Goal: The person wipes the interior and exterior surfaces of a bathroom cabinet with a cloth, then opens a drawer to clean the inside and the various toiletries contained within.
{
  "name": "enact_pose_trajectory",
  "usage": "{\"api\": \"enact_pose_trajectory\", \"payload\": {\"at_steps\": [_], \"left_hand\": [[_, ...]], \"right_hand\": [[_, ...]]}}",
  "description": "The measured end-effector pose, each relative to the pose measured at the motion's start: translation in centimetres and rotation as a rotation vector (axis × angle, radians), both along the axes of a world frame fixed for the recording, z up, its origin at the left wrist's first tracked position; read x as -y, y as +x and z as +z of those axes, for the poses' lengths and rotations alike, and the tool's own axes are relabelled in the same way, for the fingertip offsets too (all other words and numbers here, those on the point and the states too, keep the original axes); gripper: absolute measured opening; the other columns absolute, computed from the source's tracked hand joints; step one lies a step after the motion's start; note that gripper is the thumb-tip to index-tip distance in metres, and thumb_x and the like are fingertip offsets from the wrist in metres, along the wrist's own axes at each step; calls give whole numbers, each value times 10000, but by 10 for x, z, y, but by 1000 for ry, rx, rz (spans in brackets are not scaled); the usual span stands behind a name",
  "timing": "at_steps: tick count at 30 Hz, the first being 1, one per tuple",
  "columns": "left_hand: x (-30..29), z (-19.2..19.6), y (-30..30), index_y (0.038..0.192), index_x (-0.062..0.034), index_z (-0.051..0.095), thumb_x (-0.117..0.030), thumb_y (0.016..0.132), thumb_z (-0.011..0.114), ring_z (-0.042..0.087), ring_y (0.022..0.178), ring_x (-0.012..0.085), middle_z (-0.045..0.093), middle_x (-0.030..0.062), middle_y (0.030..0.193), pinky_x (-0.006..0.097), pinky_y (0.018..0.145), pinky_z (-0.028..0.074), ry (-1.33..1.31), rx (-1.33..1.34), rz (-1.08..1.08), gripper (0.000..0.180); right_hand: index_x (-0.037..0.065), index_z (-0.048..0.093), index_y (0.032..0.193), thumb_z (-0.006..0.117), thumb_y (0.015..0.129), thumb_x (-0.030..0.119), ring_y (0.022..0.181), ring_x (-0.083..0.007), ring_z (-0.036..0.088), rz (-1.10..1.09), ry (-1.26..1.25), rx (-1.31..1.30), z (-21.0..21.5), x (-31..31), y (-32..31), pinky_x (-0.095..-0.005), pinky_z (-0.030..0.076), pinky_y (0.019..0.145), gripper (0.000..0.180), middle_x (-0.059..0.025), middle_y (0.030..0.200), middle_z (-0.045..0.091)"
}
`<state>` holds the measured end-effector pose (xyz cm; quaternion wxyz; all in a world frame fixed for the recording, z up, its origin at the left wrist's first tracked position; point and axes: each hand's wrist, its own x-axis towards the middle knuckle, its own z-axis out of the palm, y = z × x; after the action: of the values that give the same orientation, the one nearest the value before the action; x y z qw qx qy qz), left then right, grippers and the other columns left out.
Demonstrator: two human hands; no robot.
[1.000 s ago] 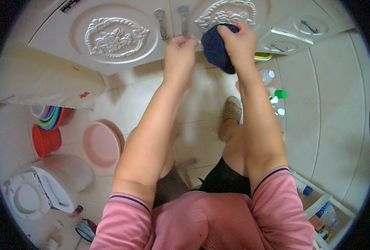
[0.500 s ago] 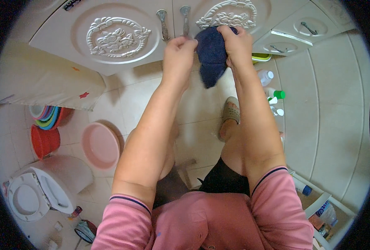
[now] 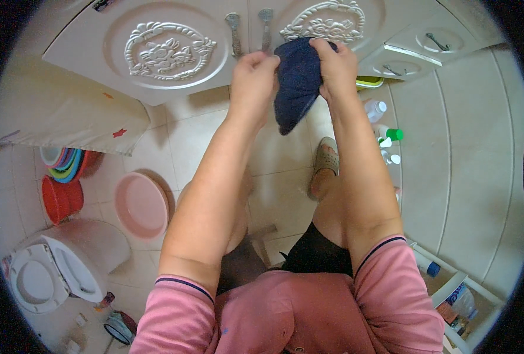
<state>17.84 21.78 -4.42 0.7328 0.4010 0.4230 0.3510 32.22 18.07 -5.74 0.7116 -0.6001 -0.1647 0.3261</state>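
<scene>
both hands, left hand (image 3: 255, 74) and right hand (image 3: 334, 66), pinch the dark blue cloth (image 3: 297, 79) in front of the white cabinet doors (image 3: 167, 47). the cloth now hangs longer than a second ago (unbunched, lower end drooping), so it looks like it's being opened out.

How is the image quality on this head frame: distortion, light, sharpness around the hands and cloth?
Head view: strong fisheye, with the cabinet edges and floor tile lines bending toward a black rim; light is soft and even, shadows faint, no harsh glare; the left hand, right hand and dark blue cloth are sharp, no motion blur; the toilet near the rim is squeezed and softer.
</scene>
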Motion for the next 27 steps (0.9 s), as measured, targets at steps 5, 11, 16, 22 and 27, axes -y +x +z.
{"api": "enact_pose_trajectory", "payload": {"at_steps": [5,11,16,22,27], "left_hand": [[1,2,-1,1065,-38,556,-179,853,625,603,883,154,612,40,934,279,699,463,56,-76,-23,263],[-2,0,4,1038,-35,574,-167,858,617,601,859,151,623,46,900,276,692,464,65,-81,-35,227],[-2,-7,4,1004,-44,582,-166,858,616,597,839,146,622,37,888,276,689,463,69,-67,-17,194],[-3,-5,7,949,-48,571,-174,859,610,600,850,150,613,37,876,279,688,463,84,-112,-20,159],[-1,-3,12,926,-52,566,-183,859,610,599,847,156,606,39,879,290,698,463,99,-135,-15,153]], "right_hand": [[35,664,850,626,718,268,707,-377,624,-302,-268,1204,10,3,0,-429,490,687,271,-203,754,649],[-33,647,831,667,739,225,630,-202,608,-33,-81,311,-3,2,5,-341,487,618,275,-124,720,657],[-41,662,842,697,736,234,641,-198,617,76,-199,298,1,17,12,-329,489,628,296,-106,727,664],[-4,657,846,688,737,340,690,-317,635,-41,-256,797,10,26,13,-381,491,678,363,-200,739,649],[-18,659,861,686,725,322,743,-336,650,-125,-210,881,-3,10,21,-388,497,710,367,-209,773,663]]}}
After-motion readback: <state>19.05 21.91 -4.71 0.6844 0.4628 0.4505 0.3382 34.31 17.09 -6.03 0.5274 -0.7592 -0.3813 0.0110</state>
